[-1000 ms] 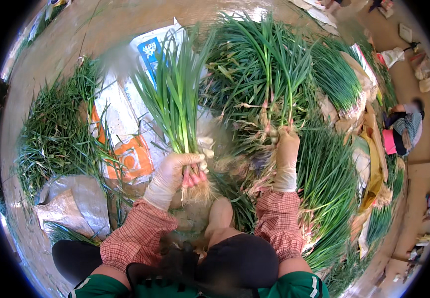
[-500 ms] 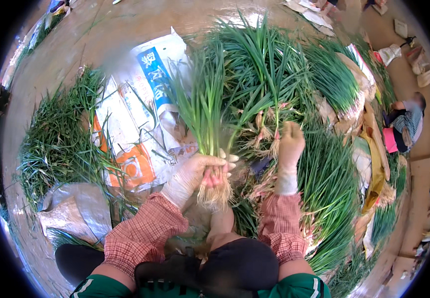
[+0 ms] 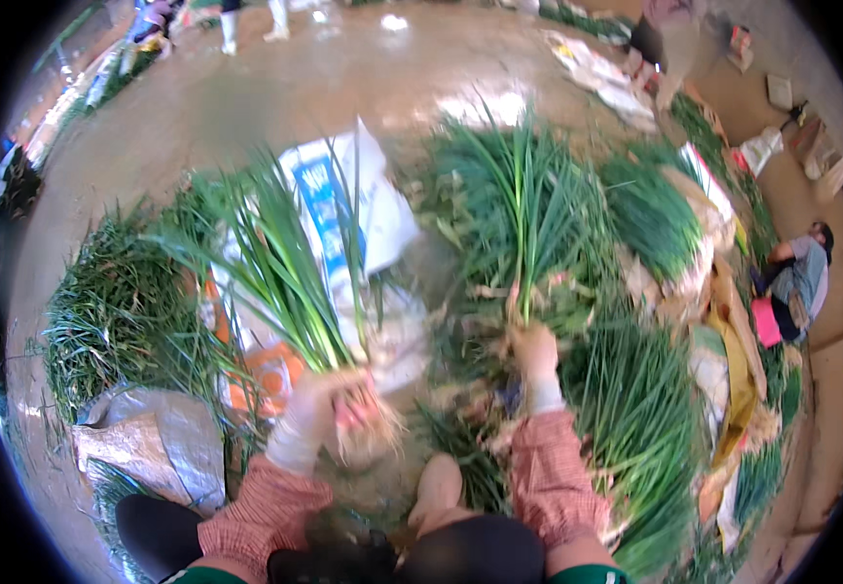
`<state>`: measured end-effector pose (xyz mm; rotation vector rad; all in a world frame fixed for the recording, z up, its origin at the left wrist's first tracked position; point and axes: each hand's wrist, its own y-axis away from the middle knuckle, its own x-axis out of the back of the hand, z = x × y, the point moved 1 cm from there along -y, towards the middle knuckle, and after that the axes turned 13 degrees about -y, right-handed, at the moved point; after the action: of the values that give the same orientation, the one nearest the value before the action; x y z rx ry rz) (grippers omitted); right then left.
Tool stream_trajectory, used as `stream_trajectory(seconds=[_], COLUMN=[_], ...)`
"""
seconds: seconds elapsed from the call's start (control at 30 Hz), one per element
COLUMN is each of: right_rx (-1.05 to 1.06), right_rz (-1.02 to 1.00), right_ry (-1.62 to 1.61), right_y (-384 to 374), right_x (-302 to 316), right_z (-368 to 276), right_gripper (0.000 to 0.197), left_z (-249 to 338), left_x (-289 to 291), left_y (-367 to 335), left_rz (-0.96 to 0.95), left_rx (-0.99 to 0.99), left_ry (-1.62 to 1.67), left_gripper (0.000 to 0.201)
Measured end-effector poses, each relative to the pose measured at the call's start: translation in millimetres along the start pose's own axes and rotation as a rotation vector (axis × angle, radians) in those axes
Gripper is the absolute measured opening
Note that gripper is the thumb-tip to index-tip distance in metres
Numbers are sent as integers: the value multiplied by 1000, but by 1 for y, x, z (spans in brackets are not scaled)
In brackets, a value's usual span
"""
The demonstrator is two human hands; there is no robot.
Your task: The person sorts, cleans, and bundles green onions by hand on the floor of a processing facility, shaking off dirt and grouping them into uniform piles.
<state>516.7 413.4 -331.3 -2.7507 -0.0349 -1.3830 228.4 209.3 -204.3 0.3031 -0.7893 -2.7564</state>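
Note:
My left hand (image 3: 316, 401), in a pale glove, is closed around a bunch of spring onions (image 3: 290, 297). Their leaves fan up and to the left, and pinkish bulbs with stringy roots stick out beside the fingers. On the right, my right hand (image 3: 534, 352), gloved too, has its fingers closed at the root end of a few spring onion stalks (image 3: 521, 219) lying on the pile. Its fingertips are partly hidden by blur. Under and around that hand spreads the heap of spring onions (image 3: 577, 195) with dry, tangled roots.
A white sack (image 3: 382, 209) with blue and orange print lies left of centre. Beyond it sits a mound of green leaves (image 3: 115, 282). More spring onions (image 3: 645, 428) line the right side, beside a yellow-brown sheet (image 3: 733, 370). A seated person (image 3: 801, 277) is at far right.
My left hand has moved left and down with its bunch, which now tilts left. My right hand has come down and left onto stalks in the pile. The view has shifted upward.

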Motion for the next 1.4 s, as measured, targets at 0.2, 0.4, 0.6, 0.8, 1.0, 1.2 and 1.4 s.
stream_trajectory(seconds=[0.2,0.4,0.6,0.8,1.0,1.2,1.4], right_rx=[-363,-242,96,-172,-269,-205,-137], right_rz=[114,-4,155,-42,-20,-61,-408], right_ry=[-775,76,-199,-1071,70,-851,-1129], right_y=[13,-8,-6,-23,-96,-59,45], right_x=[44,14,92,117,38,64,49], right_z=[-7,3,30,-57,-53,-59,-221], right_gripper=[34,42,31,36,43,21,25], left_z=[-18,-9,-53,-80,-50,-23,-8], left_x=[26,32,78,84,64,87,81], left_y=[-11,-10,-40,-39,-36,-36,13], left_rz=[-16,-12,55,-142,-116,-237,-78], left_rx=[-14,-112,44,131,-40,44,-74], left_ry=[-14,-148,-347,248,234,141,368], left_gripper=[20,16,16,32,46,29,34])
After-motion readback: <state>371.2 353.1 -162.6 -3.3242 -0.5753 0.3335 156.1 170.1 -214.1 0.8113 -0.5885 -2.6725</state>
